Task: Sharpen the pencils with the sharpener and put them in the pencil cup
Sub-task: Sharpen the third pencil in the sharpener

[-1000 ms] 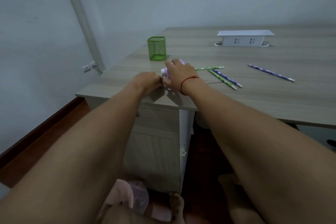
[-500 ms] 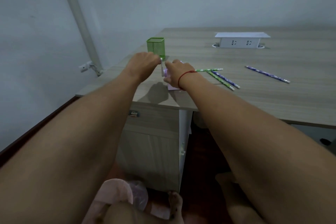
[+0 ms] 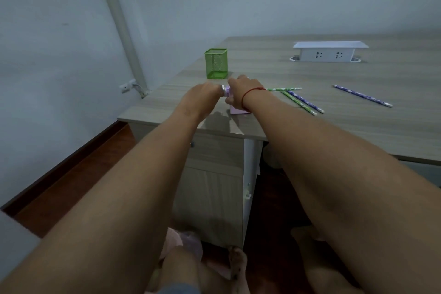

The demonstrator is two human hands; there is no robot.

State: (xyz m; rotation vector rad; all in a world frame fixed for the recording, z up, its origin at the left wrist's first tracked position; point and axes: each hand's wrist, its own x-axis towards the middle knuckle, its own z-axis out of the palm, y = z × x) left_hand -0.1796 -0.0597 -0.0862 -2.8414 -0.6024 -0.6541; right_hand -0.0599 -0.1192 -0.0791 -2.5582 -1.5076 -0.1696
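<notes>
A pale purple sharpener (image 3: 235, 110) stands near the desk's front left corner, mostly hidden under my right hand (image 3: 241, 93), which presses down on its body. My left hand (image 3: 202, 98) is closed on the sharpener's crank handle (image 3: 224, 90) at its left side. A green pencil (image 3: 284, 89) pokes out from behind my right wrist; I cannot tell whether it sits in the sharpener. A second green pencil (image 3: 299, 103) and a purple pencil (image 3: 307, 102) lie beside it. Another purple pencil (image 3: 362, 95) lies further right. The green mesh pencil cup (image 3: 216, 63) stands just behind my hands.
A white socket box (image 3: 330, 51) sits at the back of the wooden desk (image 3: 358, 131). The desk's left edge and front edge run close to the sharpener. Below are a drawer cabinet (image 3: 212, 174), a red-brown floor and bare feet.
My left hand rose from low beside the sharpener up toward the cup, then came down level with the crank. My right hand stayed on the sharpener.
</notes>
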